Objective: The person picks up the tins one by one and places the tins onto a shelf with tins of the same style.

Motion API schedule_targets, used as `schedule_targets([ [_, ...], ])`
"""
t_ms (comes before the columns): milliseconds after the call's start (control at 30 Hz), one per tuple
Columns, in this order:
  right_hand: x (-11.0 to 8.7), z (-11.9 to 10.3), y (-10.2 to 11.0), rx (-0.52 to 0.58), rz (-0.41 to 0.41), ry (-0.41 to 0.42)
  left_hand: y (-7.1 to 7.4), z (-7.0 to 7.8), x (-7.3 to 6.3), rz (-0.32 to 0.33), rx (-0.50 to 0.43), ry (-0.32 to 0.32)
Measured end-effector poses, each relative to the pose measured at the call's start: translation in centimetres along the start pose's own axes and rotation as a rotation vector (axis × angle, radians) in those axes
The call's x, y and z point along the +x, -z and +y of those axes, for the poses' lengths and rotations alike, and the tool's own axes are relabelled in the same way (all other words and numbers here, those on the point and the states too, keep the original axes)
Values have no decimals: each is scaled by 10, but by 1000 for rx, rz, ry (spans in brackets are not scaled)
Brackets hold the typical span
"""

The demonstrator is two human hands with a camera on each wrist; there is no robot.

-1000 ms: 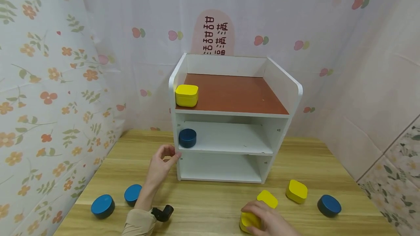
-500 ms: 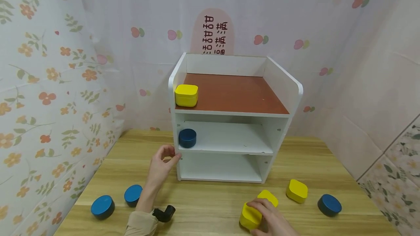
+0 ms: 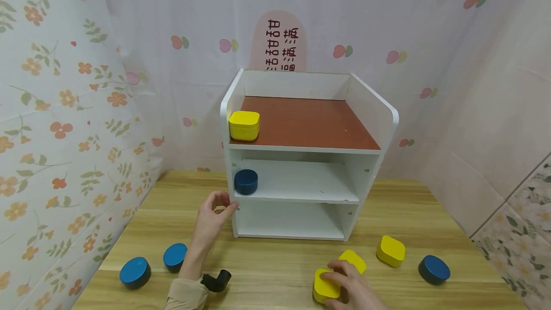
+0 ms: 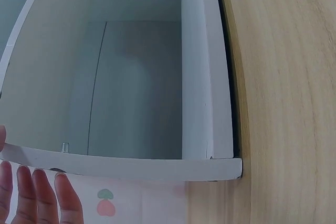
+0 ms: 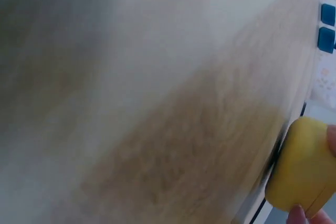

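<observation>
A small white shelf unit point(image 3: 297, 148) with a brown top stands at the back of the table. My left hand point(image 3: 214, 212) holds its left side panel, thumb at the front edge; in the left wrist view the fingers point(image 4: 67, 198) lie along the panel's outer face. At the front right, my right hand point(image 3: 355, 288) grips a yellow rounded-square box point(image 3: 325, 285) between thumb and fingers. The right wrist view shows that box point(image 5: 302, 166) too, with fingertips at its side. Just behind it lies another yellow box point(image 3: 354, 260), partly overlapped by the hand.
On the shelf's top left sits a yellow box point(image 3: 244, 126); below it, a round dark blue box point(image 3: 246, 182) is on the middle shelf. Two blue round boxes point(image 3: 135, 273) lie at the left. Another yellow box point(image 3: 391, 251) and a blue one point(image 3: 434, 270) lie right.
The yellow box in my right hand has turned on the table and shows more of its top. My right fingers have shifted to its right side. The left hand has stayed put.
</observation>
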State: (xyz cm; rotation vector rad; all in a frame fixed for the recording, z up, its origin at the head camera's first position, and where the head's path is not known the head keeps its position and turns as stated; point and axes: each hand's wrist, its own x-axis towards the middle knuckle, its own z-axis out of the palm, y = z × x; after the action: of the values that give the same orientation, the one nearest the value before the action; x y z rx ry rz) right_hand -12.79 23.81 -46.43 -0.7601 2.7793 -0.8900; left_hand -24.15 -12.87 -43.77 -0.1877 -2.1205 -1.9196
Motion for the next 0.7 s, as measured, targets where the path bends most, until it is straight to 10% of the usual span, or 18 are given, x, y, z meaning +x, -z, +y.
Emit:
schedule_targets([
  [700, 13, 8, 0, 223, -139, -106, -1, 7, -2, -6, -11, 24],
])
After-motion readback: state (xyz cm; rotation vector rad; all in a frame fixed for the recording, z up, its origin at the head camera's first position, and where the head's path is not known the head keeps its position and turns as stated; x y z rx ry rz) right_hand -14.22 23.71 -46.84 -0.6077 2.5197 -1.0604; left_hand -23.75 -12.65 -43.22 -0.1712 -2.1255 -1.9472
